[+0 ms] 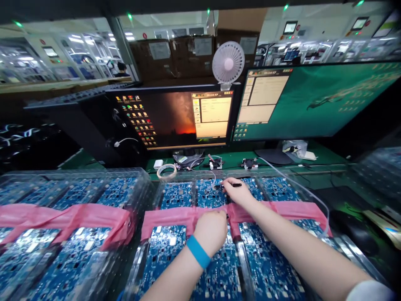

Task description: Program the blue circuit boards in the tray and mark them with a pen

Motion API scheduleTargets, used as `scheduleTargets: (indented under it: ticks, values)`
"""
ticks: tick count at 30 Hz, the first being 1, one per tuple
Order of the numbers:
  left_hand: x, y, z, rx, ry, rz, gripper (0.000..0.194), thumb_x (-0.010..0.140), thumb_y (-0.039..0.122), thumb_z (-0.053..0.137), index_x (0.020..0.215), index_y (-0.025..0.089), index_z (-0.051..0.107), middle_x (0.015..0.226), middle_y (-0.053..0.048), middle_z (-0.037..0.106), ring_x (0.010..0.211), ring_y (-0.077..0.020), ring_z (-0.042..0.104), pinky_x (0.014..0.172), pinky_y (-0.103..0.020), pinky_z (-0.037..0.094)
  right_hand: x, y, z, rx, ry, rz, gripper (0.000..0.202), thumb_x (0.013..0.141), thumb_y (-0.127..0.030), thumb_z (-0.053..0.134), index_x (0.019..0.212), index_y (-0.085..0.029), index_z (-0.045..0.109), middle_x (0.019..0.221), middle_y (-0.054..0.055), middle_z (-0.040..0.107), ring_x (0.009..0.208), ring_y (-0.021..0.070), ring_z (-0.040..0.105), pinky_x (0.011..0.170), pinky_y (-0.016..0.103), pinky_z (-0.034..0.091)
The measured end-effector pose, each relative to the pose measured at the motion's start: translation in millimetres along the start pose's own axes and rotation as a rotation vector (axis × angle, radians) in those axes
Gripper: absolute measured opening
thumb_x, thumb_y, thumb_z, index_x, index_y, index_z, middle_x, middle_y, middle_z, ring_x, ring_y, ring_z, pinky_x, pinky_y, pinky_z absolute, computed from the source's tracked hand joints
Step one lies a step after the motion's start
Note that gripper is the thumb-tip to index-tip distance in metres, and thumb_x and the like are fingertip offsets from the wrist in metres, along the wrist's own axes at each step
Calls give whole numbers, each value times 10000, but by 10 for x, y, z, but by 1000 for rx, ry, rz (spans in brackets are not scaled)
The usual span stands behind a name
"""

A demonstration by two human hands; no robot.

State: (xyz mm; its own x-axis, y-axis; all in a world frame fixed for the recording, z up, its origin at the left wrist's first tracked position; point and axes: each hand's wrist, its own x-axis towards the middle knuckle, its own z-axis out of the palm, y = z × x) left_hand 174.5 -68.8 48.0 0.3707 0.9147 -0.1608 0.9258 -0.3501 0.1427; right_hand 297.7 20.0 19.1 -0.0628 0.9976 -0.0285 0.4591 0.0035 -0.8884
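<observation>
Right hand (234, 190) gripping black tool (237, 185) at far board (205, 197), left hand (211, 230) over pink strip (169, 218), hold unclear from here

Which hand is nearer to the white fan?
Right: right hand at the far blue boards, below the white fan; left hand farther from it, at the pink strip.

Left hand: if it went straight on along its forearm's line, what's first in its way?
Likely the bare right hand, which holds a slim black tool; how their heights compare is unclear.
</observation>
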Motion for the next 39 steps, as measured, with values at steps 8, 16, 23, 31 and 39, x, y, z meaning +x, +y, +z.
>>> scheduleTargets:
  ticks: [8,16,23,31,39]
  values:
    - [8,9,21,-9,-14,-15,272,837,272,302,850,134,536,753,-104,580,657,-224,574,565,-345,443,-19,-48,8,0,-14,-28,265,727,-359,407,638,-180,581,611,-6,581,557,137,495,509,232,354]
    - [-7,24,22,2,7,-25,236,824,244,323,827,128,530,750,-99,585,664,-216,572,566,-324,437,-127,-204,-150,69,6,9,263,739,-373,424,674,-179,590,637,-2,597,524,127,483,470,225,347]
    - [-25,-10,-66,-115,101,-14,266,852,272,294,925,161,523,842,-73,590,748,-194,563,646,-316,429,-564,-265,-514,306,46,58,273,730,-423,492,718,-167,586,546,-1,543,503,115,457,462,217,324]
    - [-9,-56,-84,-367,264,-99,302,871,320,260,1043,138,428,950,-83,573,863,-202,538,712,-314,411,-808,-206,-558,918,53,219,316,723,-468,516,689,-156,553,452,-28,457,408,74,370,398,196,231]
    - [-22,-76,-67,-424,329,48,241,861,306,313,1002,172,455,930,-49,564,857,-175,524,731,-298,400,-801,-237,-537,777,25,221,294,695,-435,542,678,-141,552,469,-22,468,425,83,384,414,198,259]
